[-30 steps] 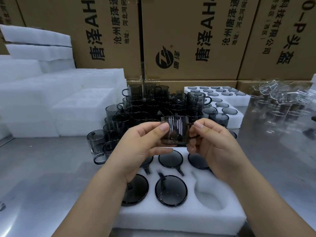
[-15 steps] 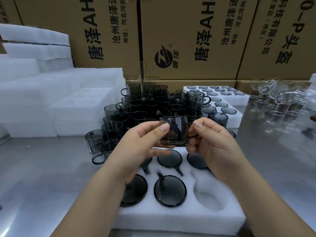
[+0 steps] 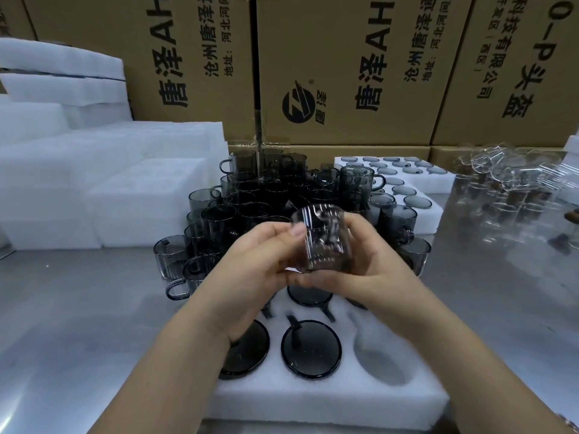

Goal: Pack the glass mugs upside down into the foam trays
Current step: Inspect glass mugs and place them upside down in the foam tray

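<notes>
A grey metal desk [image 3: 78,308] fills the lower half of the frame. At lower centre lies a white foam tray [image 3: 329,399] with dark mug bases showing in its holes. Behind it, mid-frame, stands a cluster of smoky glass mugs [image 3: 247,211]. Foam blocks [image 3: 141,208] are stacked at the left, with filled foam trays [image 3: 434,216] and clear glassware [image 3: 513,180] at the right.
</notes>
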